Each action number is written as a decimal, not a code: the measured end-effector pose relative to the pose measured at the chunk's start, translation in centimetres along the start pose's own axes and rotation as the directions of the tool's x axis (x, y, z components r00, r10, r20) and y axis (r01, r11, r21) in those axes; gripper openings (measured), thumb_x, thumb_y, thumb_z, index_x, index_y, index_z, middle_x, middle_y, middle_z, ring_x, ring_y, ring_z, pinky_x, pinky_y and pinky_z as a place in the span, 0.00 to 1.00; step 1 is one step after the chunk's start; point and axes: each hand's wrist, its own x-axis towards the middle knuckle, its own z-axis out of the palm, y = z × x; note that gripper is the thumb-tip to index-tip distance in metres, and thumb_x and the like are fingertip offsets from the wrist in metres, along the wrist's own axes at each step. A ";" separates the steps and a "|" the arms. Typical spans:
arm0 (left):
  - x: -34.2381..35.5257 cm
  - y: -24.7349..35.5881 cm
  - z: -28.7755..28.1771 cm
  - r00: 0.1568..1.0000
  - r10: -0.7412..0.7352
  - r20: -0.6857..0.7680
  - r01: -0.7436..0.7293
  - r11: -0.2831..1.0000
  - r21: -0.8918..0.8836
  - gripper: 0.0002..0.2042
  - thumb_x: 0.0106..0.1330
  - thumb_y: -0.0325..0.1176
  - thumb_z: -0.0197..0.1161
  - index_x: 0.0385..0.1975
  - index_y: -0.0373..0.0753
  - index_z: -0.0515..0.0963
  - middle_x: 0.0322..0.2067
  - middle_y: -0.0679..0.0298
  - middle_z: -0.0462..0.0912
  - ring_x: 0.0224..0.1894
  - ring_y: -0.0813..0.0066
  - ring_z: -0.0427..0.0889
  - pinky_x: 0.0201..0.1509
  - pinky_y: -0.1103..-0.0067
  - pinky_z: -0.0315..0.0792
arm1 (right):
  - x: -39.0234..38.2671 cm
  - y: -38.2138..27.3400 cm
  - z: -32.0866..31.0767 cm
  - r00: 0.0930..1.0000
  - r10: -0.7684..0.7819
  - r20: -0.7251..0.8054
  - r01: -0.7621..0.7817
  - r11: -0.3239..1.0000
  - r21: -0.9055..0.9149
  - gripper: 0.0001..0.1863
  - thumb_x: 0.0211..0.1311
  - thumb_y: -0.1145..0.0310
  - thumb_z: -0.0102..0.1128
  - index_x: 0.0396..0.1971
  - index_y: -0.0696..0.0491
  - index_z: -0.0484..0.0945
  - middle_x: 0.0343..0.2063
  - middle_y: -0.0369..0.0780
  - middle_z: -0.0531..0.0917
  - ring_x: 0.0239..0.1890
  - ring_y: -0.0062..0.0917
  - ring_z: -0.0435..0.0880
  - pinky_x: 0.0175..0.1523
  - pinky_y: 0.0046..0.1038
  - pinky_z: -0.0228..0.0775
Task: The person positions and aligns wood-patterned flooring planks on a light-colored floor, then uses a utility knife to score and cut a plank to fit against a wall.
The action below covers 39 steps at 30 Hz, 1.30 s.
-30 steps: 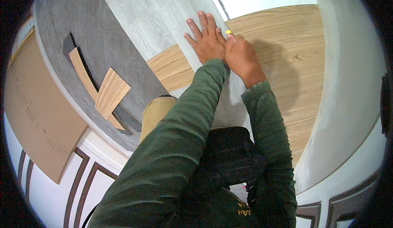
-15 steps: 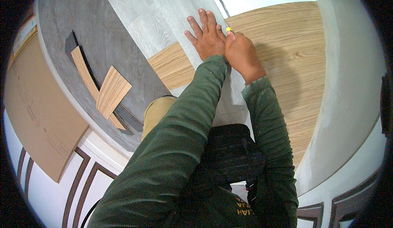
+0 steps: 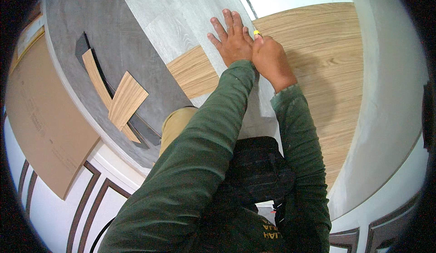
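My left hand [image 3: 234, 42] lies on a pale grey wood-look plank [image 3: 200, 12], fingers spread and thumb beside my right hand. My right hand [image 3: 271, 60] is closed round a small tool with a yellow end [image 3: 258, 33], probably a blade, held at the plank's right-hand edge; most of the tool is hidden in my grip. To the right of that edge is a wide oak-look surface [image 3: 322, 39]. A short oak-look piece [image 3: 190, 73] sits just left of my left forearm, among the grey planks.
Loose oak-look offcuts [image 3: 125, 98] and dark strips [image 3: 81, 46] lie on a grey floor [image 3: 104, 21] at left. Beyond are a brown cardboard sheet [image 3: 50, 116] and white panelling with dark trim [image 3: 93, 180]. A pale wall [image 3: 386, 94] is at right; my khaki knee [image 3: 175, 121] is below.
The whole view has shifted slightly, the floor appearing a little higher and farther right. Both hands keep about the same places on the plank, with the same grip.
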 end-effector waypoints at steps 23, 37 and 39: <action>0.1 0.4 -0.5 0.999 0.011 -0.053 -0.010 1.000 0.004 0.25 0.72 0.41 0.45 0.69 0.47 0.62 0.75 0.67 0.51 0.76 0.48 0.43 0.72 0.42 0.40 | -2.3 0.8 0.0 0.994 0.076 0.081 -0.076 0.997 -0.001 0.23 0.70 0.57 0.47 0.31 0.64 0.80 0.33 0.61 0.81 0.39 0.58 0.82 0.47 0.52 0.73; 0.0 1.3 -0.6 0.996 0.021 -0.086 -0.024 0.999 -0.028 0.25 0.71 0.37 0.45 0.68 0.43 0.64 0.73 0.62 0.56 0.75 0.44 0.45 0.72 0.42 0.39 | -4.0 3.2 -0.3 1.000 -0.015 0.006 0.015 1.000 0.013 0.22 0.69 0.58 0.49 0.29 0.63 0.81 0.30 0.59 0.82 0.36 0.57 0.82 0.44 0.51 0.73; -0.1 1.5 -0.9 0.996 0.019 -0.083 -0.023 0.999 -0.039 0.24 0.71 0.36 0.45 0.68 0.43 0.64 0.73 0.61 0.56 0.75 0.44 0.45 0.72 0.42 0.39 | -5.3 3.9 -0.3 1.000 0.015 0.026 -0.014 1.000 -0.014 0.22 0.68 0.58 0.49 0.27 0.63 0.81 0.29 0.59 0.82 0.36 0.56 0.82 0.43 0.51 0.73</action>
